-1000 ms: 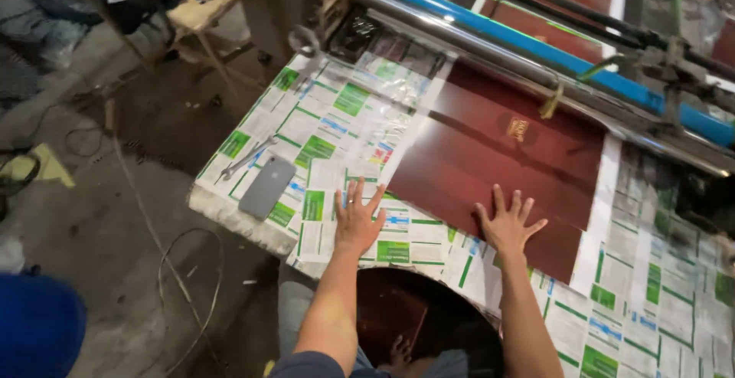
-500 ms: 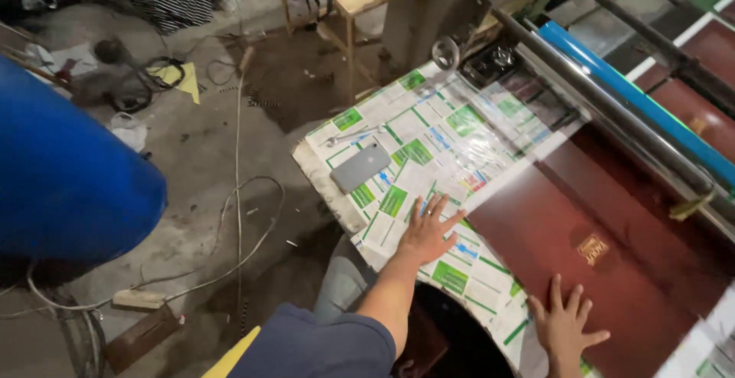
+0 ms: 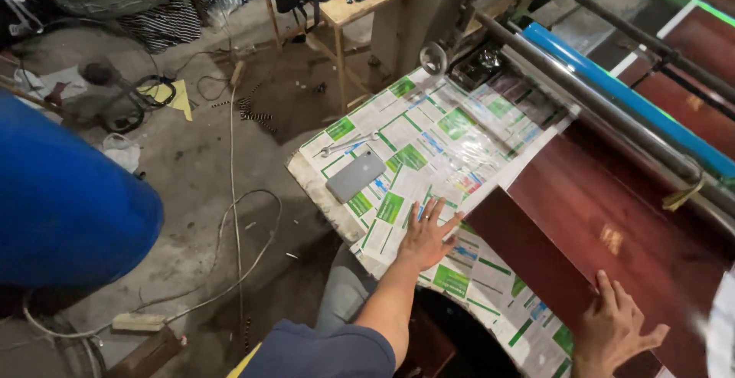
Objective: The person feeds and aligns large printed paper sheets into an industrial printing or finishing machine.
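Note:
A glossy dark red sheet (image 3: pixel 612 217) lies flat on a work table (image 3: pixel 413 156) covered with green and white printed paper. My left hand (image 3: pixel 425 236) rests palm down, fingers spread, on the printed paper just left of the sheet's corner. At the sheet's near edge my right hand (image 3: pixel 612 328) presses down, fingers apart. Neither hand holds anything.
A grey phone (image 3: pixel 356 175) and a metal wrench (image 3: pixel 344 145) lie near the table's left corner. A steel bar (image 3: pixel 589 94) and blue roller (image 3: pixel 628 98) cross the far side. A blue drum (image 3: pixel 61 202), cables and a wooden stool (image 3: pixel 352 10) stand on the floor.
The view has swung left toward the floor and blue drum. Both hands stay flat on the table; the left hand now sits farther from the red sheet's edge.

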